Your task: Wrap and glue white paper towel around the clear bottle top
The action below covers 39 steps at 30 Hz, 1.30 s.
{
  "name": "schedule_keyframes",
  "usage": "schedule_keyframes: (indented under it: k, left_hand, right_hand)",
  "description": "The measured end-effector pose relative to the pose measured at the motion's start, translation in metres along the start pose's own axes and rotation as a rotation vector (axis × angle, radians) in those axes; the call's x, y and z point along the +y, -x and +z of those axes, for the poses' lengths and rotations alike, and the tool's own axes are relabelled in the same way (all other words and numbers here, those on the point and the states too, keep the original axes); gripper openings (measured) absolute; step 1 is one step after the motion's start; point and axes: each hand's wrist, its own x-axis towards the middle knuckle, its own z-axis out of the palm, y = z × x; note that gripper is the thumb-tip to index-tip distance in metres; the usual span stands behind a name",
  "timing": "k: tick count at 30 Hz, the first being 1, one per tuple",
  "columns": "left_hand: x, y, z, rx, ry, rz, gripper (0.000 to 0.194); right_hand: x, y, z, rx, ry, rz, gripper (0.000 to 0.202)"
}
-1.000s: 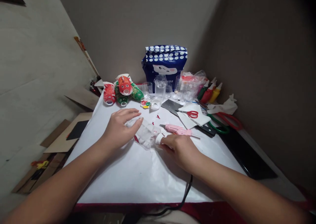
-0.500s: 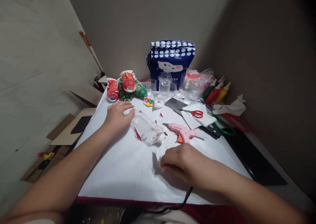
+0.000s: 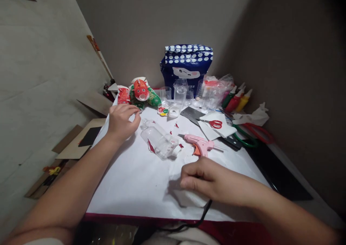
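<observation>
While both hands [image 3: 123, 120] hover, bottle [image 3: 159, 140] lies between.

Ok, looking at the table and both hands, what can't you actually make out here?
Head view only:
- Left hand: its fingertips curl down by the red painted bottles; whether they grip anything is hidden by the hand itself.
- Right hand: fingers are curled, so anything pinched beneath is hidden.
- Clear plastic bottle: transparent, its outline is hard to trace.
- Black cord: runs under the right wrist and off the table edge.
- Paint palette: too small for detail.
</observation>
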Motion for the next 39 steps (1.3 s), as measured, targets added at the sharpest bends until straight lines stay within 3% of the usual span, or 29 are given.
schedule_keyframes:
  k: [2,5,6,9,12,18,25,29,34,39]
  left_hand:
    - [-0.004,0.000,0.002,-0.008,-0.014,-0.012,0.017]
    - [-0.008,0.000,0.005,-0.030,-0.030,-0.036,0.019]
    - [-0.010,0.001,0.006,-0.037,-0.037,-0.046,0.020]
    - [-0.015,0.003,0.011,-0.057,-0.066,-0.074,0.021]
    - [-0.020,0.006,0.016,-0.074,-0.096,-0.088,0.021]
    - [-0.032,0.008,0.020,-0.092,-0.154,-0.103,0.023]
    - [-0.037,0.012,0.025,-0.189,-0.200,-0.130,0.024]
    - [-0.038,0.015,0.027,-0.251,-0.196,-0.141,0.030]
    - [-0.040,0.014,0.027,-0.291,-0.198,-0.165,0.032]
    - [-0.043,0.014,0.030,-0.319,-0.203,-0.164,0.033]
  right_hand:
    - [0.004,-0.001,-0.001,0.169,0.165,0.088,0.033]
    - [0.008,-0.007,-0.001,0.373,0.440,0.199,0.016]
    - [0.008,-0.011,0.000,0.397,0.520,0.217,0.027]
    - [0.005,-0.024,0.002,0.388,0.723,0.231,0.064]
    - [0.001,-0.042,0.005,0.364,0.819,0.236,0.085]
    - [-0.002,-0.066,0.015,0.305,0.902,0.229,0.077]
    - [-0.016,-0.069,0.036,0.256,0.939,0.260,0.082]
    - [-0.020,-0.068,0.038,0.255,0.939,0.270,0.086]
    - [-0.026,-0.049,0.033,0.270,0.938,0.254,0.097]
    - [-0.028,-0.015,0.045,0.318,0.927,0.247,0.065]
